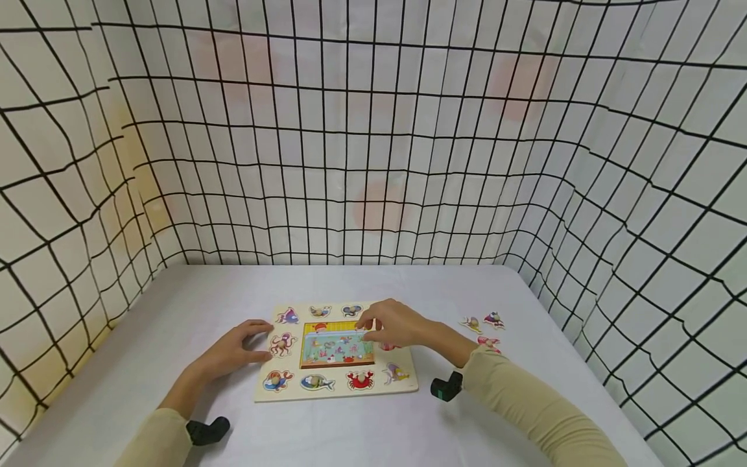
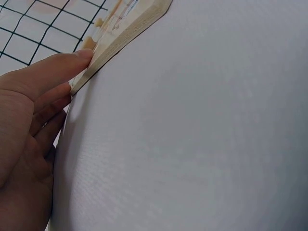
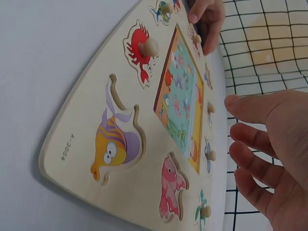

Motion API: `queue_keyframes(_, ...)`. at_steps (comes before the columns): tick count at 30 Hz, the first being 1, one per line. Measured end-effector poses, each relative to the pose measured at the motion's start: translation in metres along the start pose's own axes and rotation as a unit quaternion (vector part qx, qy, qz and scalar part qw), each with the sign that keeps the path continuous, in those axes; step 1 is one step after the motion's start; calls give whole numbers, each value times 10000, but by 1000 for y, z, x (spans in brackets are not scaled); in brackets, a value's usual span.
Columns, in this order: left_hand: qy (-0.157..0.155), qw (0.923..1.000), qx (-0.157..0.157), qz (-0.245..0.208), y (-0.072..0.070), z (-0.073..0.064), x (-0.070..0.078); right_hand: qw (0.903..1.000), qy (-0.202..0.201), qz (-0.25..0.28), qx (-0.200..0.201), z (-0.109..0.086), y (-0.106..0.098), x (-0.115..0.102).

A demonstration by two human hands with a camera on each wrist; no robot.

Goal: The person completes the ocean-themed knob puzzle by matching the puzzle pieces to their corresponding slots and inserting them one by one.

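A wooden knob puzzle board (image 1: 297, 393) with sea animal pieces lies on the table, an aquarium picture (image 1: 335, 350) at its centre. My left hand (image 1: 233, 350) touches the board's left edge with thumb and fingertips, thumb apart from the fingers. Over the board's right part hovers my right hand (image 1: 399, 324), its fingers loosely bent and nothing between them in the right wrist view. Knobbed pieces such as a red crab (image 3: 138, 48) and an octopus (image 1: 283, 344) sit in their recesses. The yellow fish recess (image 3: 113, 149) and pink fish recess (image 3: 170, 190) hold no piece.
Three loose pieces lie on the table right of the board: a yellowish one (image 1: 471, 323), a dark purple one (image 1: 493, 319) and a pink one (image 1: 488, 343). Black wire netting (image 1: 362, 149) before white cloth encloses the back and sides. Dark wrist devices sit at both cuffs.
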State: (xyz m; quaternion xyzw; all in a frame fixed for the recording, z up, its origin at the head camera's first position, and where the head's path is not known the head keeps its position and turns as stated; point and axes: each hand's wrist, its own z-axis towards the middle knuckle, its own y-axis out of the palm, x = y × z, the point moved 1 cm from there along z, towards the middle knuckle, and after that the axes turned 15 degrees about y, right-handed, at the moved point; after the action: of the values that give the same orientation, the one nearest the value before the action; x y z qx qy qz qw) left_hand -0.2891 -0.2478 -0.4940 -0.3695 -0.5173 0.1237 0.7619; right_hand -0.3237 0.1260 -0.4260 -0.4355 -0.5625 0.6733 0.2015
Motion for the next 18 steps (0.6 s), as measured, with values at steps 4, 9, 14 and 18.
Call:
queue_keyframes(4,21,10000,4,27,0,0,-1,9999,125,36,-18,-1,-2,5)
queue_keyframes(9,59,10000,18,40,-1,0,0,9993,346,99,42,-2,-5,14)
queue_keyframes(14,112,9999,37,93,-1,0,1,9992,328,197,150,-4,-8,26)
queue_keyframes(18,119,9999,34,105,0,0,1,9981,191,559,148,-6,-10,38)
